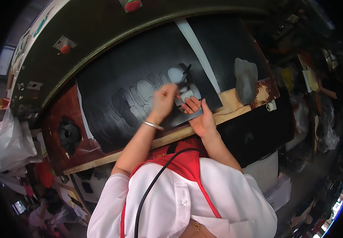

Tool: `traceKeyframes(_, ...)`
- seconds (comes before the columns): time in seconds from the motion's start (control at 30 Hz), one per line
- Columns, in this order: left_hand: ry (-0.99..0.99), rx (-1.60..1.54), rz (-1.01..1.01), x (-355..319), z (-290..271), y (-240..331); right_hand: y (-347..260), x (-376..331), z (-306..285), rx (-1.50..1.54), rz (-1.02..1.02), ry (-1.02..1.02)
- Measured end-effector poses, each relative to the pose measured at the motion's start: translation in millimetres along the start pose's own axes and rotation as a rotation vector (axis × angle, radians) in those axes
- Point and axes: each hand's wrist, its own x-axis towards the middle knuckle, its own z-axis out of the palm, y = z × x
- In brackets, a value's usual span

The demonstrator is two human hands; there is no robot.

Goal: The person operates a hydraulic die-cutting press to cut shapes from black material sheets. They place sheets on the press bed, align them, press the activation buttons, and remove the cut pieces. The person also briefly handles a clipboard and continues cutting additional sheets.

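Both hands meeting over a black sheet pierced with oval cut-outs on a cutting bench.

Left hand (pixel 164 99) closed in a pinch on a small grey cut piece (pixel 187 94), its outline partly hidden by the fingers; right hand (pixel 201 117) pressed flat, fingers together, just beside it on the black perforated sheet (pixel 139 95). Sheet spread over a pale wooden board (pixel 235 104), crossed by a white strip (pixel 198 49). Grey flat pieces (pixel 245 79) stacked to the right. Red round buttons (pixel 65 48) on the dark curved machine frame above. White plastic bag (pixel 9 142) at far left; surrounding room dim, cluttered, hard to make out.
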Motion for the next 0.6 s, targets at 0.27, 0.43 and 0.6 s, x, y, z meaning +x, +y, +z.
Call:
traceKeyframes(0.27,0.439,-0.018,0.278,42,-176,60,1,-10,-16,-0.138,0.164,0.129)
traceKeyframes(0.43,0.074,0.581,0.303,-25,-101,17,38,-12,-6,-0.052,0.266,0.024)
traceKeyframes(0.6,-0.107,0.435,0.287,-69,-59,-25,61,-6,18,0.093,0.219,-0.207)
